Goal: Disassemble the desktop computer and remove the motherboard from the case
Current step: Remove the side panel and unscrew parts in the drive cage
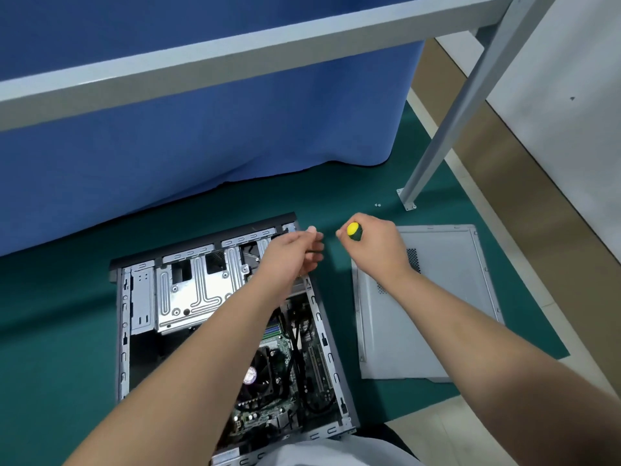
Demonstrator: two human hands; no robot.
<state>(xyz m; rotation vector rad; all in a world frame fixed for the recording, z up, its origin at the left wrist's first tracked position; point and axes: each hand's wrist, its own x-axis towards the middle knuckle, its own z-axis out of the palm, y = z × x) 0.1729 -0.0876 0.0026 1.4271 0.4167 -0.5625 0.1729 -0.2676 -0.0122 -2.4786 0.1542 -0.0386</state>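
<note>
Head view looks straight down on the open case [221, 314] lying on its side on a green mat [50, 331], with the motherboard [285, 375] still sitting inside near the right wall and the side panel [433, 314] flat on the mat just to the right. Right hand [373, 243] grips a screwdriver [354, 231] by its yellow-capped handle, above the mat between case and panel. Left hand [295, 252] hovers over the case's top right corner, fingers loosely curled, maybe pinching something dark, can't really tell.
</note>
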